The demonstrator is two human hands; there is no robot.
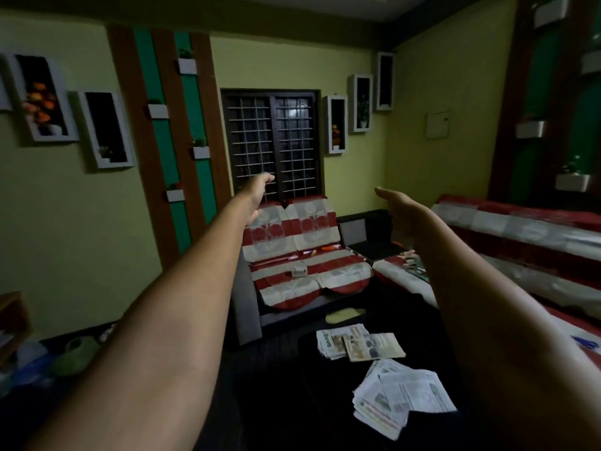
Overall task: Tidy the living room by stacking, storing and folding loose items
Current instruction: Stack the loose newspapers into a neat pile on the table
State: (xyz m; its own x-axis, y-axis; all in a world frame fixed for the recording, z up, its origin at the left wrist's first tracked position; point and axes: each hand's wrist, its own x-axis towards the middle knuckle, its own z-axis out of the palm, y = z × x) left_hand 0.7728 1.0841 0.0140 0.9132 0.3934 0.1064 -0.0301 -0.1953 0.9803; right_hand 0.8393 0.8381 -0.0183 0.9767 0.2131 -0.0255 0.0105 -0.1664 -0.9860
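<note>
Both arms reach forward into a dim living room. My left hand (258, 193) is raised in the air in front of the window, fingers relaxed, holding nothing. My right hand (395, 203) is also up and empty, fingers straight. Below, on a dark low table (292, 402), lie two loose piles of newspapers: one (359, 345) further away, another (400, 400) closer. A two-seat sofa (309, 275) with a red and white striped cover stands ahead. On its seat lie a small white box (299, 272) and a few pens (328, 248).
A longer sofa (520, 242) with the same striped cover runs along the right. A yellowish flat item (344, 315) lies on the floor by the table. Bags and a green bundle (76, 354) sit at the lower left near a wooden shelf (11, 323). A barred window (271, 141) is behind.
</note>
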